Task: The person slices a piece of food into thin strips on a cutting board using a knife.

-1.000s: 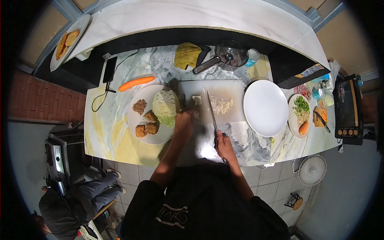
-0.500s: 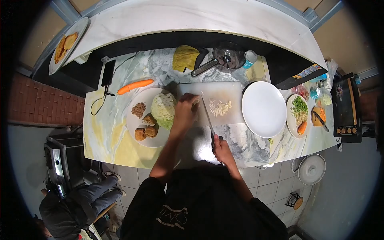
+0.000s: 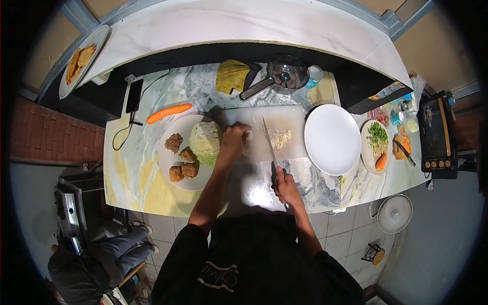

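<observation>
My right hand [image 3: 286,187] is wrapped round the handle of a knife [image 3: 269,140], whose blade points up over the white cutting board [image 3: 295,113]. Right of the blade lies a small heap of pale shredded pieces [image 3: 280,138]. On the board's left part my left hand [image 3: 235,141] has its fingers bent together at a small pale piece [image 3: 248,135], mostly covered by the hand. Just left of that hand, a cut cabbage [image 3: 205,142] shares a plate [image 3: 195,180] with brown fried cubes [image 3: 189,170] and minced brown food [image 3: 173,143].
A carrot [image 3: 168,113] and a phone [image 3: 134,95] lie at the back left. Behind the board are a cloth [image 3: 232,76] and a dark pan [image 3: 287,73]. To the right stand a white plate [image 3: 332,140] and a plate of chopped vegetables [image 3: 377,134]. A person [image 3: 86,269] is at lower left.
My left hand has moved up from the board's lower left edge onto its left part. The knife tip swung left, close to that hand, then back right, away from it.
</observation>
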The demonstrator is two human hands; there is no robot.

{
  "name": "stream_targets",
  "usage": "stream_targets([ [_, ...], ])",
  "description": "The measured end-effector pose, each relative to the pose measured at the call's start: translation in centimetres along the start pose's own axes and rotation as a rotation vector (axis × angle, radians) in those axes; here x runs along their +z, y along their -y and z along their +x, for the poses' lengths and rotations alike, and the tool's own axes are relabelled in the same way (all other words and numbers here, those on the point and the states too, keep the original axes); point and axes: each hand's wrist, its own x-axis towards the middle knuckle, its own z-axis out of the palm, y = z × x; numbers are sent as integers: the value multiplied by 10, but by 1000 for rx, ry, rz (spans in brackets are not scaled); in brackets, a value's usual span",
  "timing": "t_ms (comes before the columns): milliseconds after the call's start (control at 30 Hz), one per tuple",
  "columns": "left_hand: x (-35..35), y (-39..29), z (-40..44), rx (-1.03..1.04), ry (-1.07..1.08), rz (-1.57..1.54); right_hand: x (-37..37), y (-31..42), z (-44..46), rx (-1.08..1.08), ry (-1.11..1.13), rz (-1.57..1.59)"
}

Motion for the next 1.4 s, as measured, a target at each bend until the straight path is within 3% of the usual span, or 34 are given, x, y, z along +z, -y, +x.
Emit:
stream_targets([
  [267,8,4,-2,-37,1,-19,18,-7,2,-22,1,28],
  [467,6,-1,-4,-90,22,-204,27,-11,5,-3,10,26],
  [533,9,0,-3,15,-36,-67,27,-9,3,16,22,36],
  [800,6,-5,-7,14,-41,-145,20,1,2,4,47,-86],
  [1000,10,-4,-10,24,-79,-122,31,19,13,-86,-23,-167],
  [1067,11,-4,-11,30,-76,-108,39,20,16,-263,-123,-193],
  [1400,15,0,-13,50,-113,-19,49,19,18,-252,-167,-281],
])
